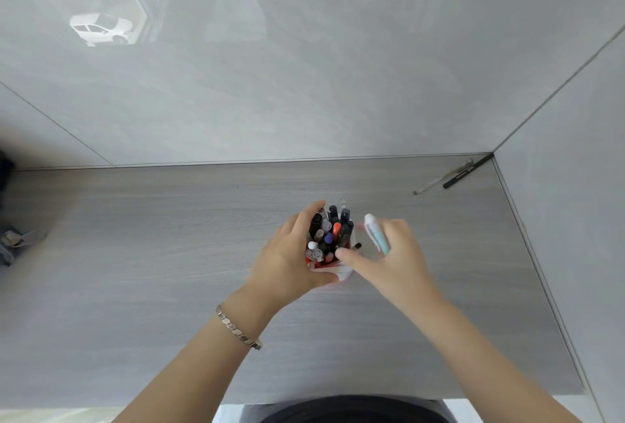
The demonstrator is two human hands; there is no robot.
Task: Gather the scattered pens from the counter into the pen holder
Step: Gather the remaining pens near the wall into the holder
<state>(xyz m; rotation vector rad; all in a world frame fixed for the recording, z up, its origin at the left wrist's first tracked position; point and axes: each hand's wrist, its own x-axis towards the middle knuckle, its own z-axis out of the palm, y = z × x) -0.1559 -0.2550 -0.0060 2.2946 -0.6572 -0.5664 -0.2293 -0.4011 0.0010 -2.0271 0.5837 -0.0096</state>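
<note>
Head view: holder nearly full, two pens left.
Left hand [287, 253] wraps the holder [341, 274] mid-bench [135, 253]; right hand [392, 253] grips a teal pen [376, 232] just beside it. A clear pen [439, 182] and black pen [468, 170] lie in the far right corner.

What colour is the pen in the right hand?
Light teal with a white end; the pen shows in the head view, held in the right hand.

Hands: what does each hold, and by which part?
Left hand wraps the red-and-white pen holder's side; right hand grips the teal-and-white pen by its lower barrel.
</note>
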